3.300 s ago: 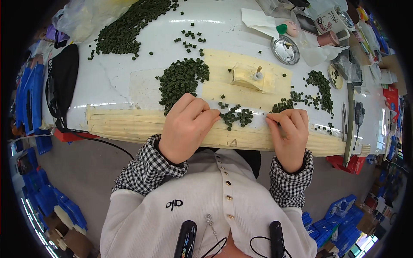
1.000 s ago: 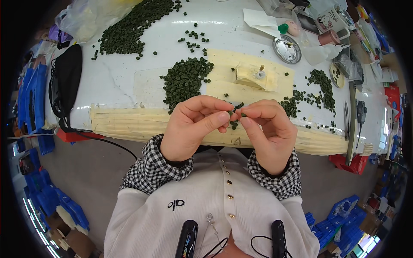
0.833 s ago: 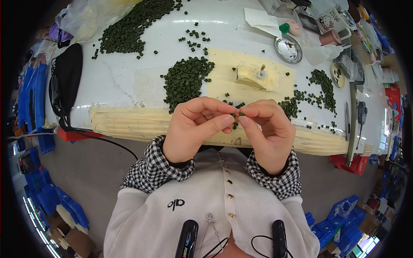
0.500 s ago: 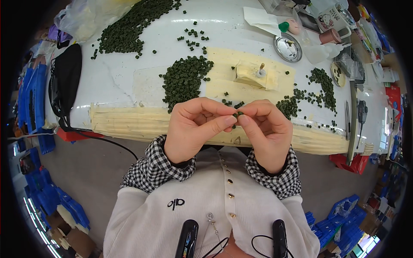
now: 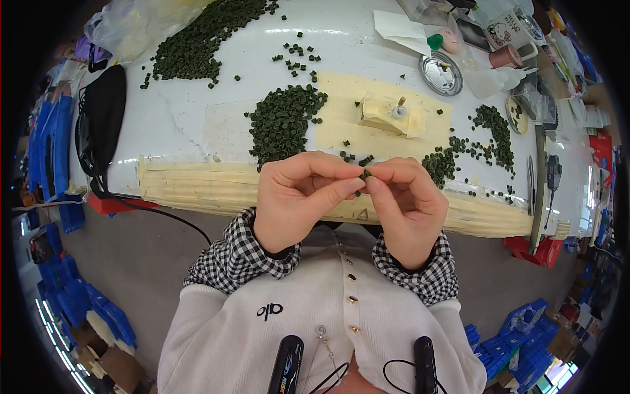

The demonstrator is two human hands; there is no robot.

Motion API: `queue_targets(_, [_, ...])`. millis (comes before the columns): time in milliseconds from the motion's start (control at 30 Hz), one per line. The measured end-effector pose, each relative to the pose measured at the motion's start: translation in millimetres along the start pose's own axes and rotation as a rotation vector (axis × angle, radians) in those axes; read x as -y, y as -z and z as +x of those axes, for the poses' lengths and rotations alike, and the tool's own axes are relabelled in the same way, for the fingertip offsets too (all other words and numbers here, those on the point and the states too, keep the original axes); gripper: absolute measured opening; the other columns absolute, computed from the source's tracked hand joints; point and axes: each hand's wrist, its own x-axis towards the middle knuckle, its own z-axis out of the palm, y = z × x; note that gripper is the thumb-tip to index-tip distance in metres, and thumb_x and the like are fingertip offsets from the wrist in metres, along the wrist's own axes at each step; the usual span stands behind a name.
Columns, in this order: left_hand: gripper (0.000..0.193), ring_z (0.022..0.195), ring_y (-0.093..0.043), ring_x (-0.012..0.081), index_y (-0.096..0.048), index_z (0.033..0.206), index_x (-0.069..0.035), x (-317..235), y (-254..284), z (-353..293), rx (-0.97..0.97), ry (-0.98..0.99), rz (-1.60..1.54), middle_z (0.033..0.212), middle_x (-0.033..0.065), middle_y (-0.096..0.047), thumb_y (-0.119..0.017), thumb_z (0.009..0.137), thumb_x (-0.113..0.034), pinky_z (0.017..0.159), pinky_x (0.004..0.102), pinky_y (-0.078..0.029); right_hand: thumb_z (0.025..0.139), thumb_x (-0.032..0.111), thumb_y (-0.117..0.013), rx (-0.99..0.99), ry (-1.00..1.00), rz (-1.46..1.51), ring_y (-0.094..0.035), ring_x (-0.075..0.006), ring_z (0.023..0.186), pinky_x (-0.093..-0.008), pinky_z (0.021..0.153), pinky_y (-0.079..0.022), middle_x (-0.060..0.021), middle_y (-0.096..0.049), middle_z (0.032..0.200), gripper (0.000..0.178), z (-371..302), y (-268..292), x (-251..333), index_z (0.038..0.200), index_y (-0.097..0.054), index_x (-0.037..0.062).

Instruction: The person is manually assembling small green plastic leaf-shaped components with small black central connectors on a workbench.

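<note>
A tiny dark green piece (image 5: 365, 175) is pinched between both hands at the table's front edge. My left hand (image 5: 292, 197) grips it with thumb and forefinger. My right hand (image 5: 412, 207) meets it from the other side, also in a thumb-and-forefinger pinch; the fingertips cover most of the piece. Just beyond my left hand lies a pile of small dark green spool-shaped pieces (image 5: 285, 121). Past my right hand are smaller, rounder-looking dark green pieces (image 5: 440, 165), scattered farther right too. A tape-wrapped block (image 5: 384, 119) with a short upright pin (image 5: 401, 102) sits ahead on yellowish paper (image 5: 335, 98).
A bigger heap of green pieces (image 5: 197, 46) spreads at the far left, near a clear plastic bag (image 5: 131, 26). A black pouch (image 5: 102, 125) lies on the left. At right are a round metal lid (image 5: 440, 72), a mug (image 5: 505, 33), tweezers (image 5: 531, 184) and pale tape along the front edge (image 5: 190, 184).
My fingertips have shifted slightly around the small green piece, which shows a little less between them. The things on the table stay where they were.
</note>
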Motion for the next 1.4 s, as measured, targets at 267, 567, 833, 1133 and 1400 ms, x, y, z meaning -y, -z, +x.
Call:
queue_targets(267, [0.015,0.085,-0.065,0.0126,-0.067,0.101,0.006,-1,-1,1,-0.016,0.024,0.035,0.097,0.0113,-0.068,-0.065,0.086,0.006,0.076,0.0239,-0.055,0.077,-0.009,-0.069,-0.019,0.327,-0.448,-0.066,-0.0229,0.084,-0.0281,0.073,-0.053,-0.0135,-0.067,0.094,0.021,0,-1,2,0.097,-0.067,-0.0014])
queue_targets(567, [0.018,0.087,-0.066,0.0145,-0.066,0.104,0.005,-2,-4,5,-0.021,-0.077,0.103,0.097,0.0116,-0.068,-0.063,0.086,0.008,0.078,0.0247,-0.055,0.079,-0.009,-0.068,0.018,0.274,-0.277,-0.065,-0.0207,0.087,-0.0280,0.076,-0.053,-0.0128,-0.067,0.099,0.026,0,6,-3,0.103,-0.069,-0.0009])
queue_targets(833, [0.016,0.090,-0.067,0.0156,-0.066,0.101,0.005,3,2,5,-0.027,-0.076,0.092,0.097,0.0114,-0.068,-0.065,0.085,0.008,0.078,0.0247,-0.055,0.081,-0.008,-0.067,0.051,0.182,-0.184,-0.063,-0.0199,0.091,-0.0270,0.078,-0.051,-0.0133,-0.065,0.103,0.026,-1,6,-3,0.106,-0.069,-0.0008])
queue_targets(1133, [0.018,0.083,-0.062,0.0150,-0.068,0.097,0.001,-2,4,10,0.033,-0.461,0.675,0.094,0.0109,-0.066,-0.064,0.083,0.011,0.073,0.0251,-0.051,0.083,-0.007,-0.066,0.116,0.002,0.047,-0.061,-0.0184,0.095,-0.0264,0.082,-0.049,-0.0120,-0.064,0.106,0.026,-2,11,-5,0.108,-0.069,-0.0008])
queue_targets(1400, [0.015,0.085,-0.064,0.0137,-0.068,0.099,0.005,3,0,6,-0.015,-0.095,0.127,0.097,0.0113,-0.067,-0.066,0.084,0.008,0.075,0.0243,-0.053,0.083,-0.007,-0.065,0.127,0.093,-0.118,-0.060,-0.0164,0.093,-0.0254,0.079,-0.049,-0.0110,-0.063,0.104,0.028,-1,13,3,0.110,-0.069,0.0007])
